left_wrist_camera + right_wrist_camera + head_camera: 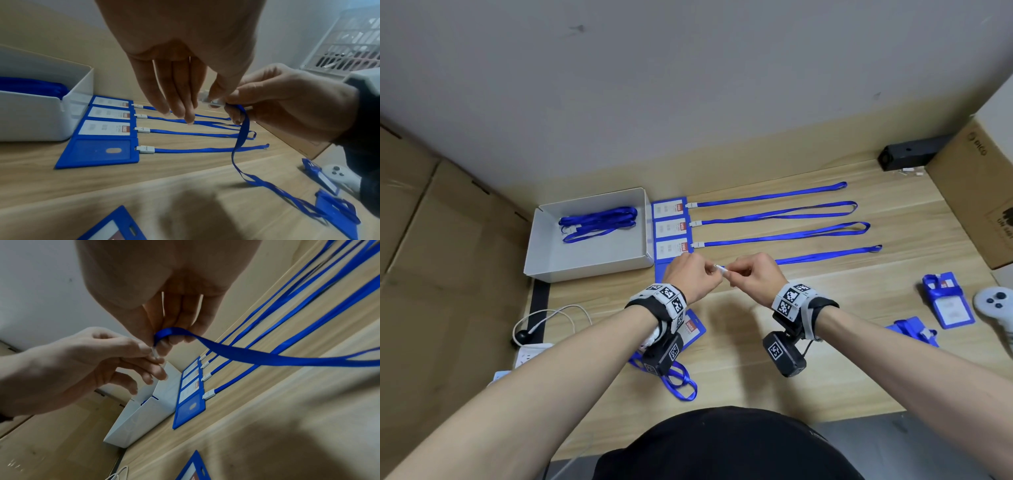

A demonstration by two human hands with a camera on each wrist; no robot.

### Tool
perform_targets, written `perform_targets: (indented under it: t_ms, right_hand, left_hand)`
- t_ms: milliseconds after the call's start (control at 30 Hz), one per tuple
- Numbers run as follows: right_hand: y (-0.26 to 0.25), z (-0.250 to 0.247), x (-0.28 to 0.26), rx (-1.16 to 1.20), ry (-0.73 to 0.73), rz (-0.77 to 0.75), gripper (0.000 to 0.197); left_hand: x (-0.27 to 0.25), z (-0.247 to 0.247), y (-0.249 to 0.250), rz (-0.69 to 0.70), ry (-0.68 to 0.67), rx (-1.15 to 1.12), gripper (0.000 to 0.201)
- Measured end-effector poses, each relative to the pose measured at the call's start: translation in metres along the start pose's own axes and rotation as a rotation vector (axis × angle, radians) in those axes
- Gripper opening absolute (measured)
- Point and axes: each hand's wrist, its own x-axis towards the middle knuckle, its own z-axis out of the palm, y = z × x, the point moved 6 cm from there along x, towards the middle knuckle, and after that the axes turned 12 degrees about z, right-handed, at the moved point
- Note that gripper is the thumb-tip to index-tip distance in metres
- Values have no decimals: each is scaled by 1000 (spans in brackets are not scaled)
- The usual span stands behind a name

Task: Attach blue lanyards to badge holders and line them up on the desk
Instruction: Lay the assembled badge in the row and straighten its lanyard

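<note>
**Hands work a lanyard clip above the worktop**

Hands meet in mid-air just in front of the finished row. The left hand pinches the small white clip between thumb and forefinger, its other fingers hanging straight and loose. The right hand pinches the blue lanyard where the strap joins that clip, fingers curled round it. Holding both ends of the clip this way probably steadies it for opening. The strap droops from the right hand and trails to the worktop on the right side, so its weight stays off the clip.

Behind the hands, four badge holders lie edge to edge in a column beside the white box, each with a clip and a lanyard stretched straight to the right. The nearest one lies blue side up, the other three show their white cards. The tidy parallel layout looks like the line-up the task asks for.

The box still has a bundle of spare lanyards. A loose holder lies near the left wrist, likely next for this clip. Further holders wrapped in their straps wait at the right, beside a grey controller. By this count, the job seems roughly half done.
</note>
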Motion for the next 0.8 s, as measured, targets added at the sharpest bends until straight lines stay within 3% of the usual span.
perform_targets:
  t_ms: [267,400,500,667,800]
  right_hand:
    - [12,-8,8,23,-85,35,17]
    - [34,3,9,-16,-148,147,27]
    - [62,20,4,-27,-228,215,34]
    - [105,40,-5,-173,-212,275,15]
    - [115,56,-8,-226,-246,273,15]
  left_hand:
    - [-3,14,-12,-7,-95,-281,23]
    - [-12,35,-17,-37,-162,-424,28]
    - [-23,52,-30,-65,-221,-310,27]
    - [-41,77,-74,-177,-229,-84,21]
    - [-57,102,-93,-232,-289,151,52]
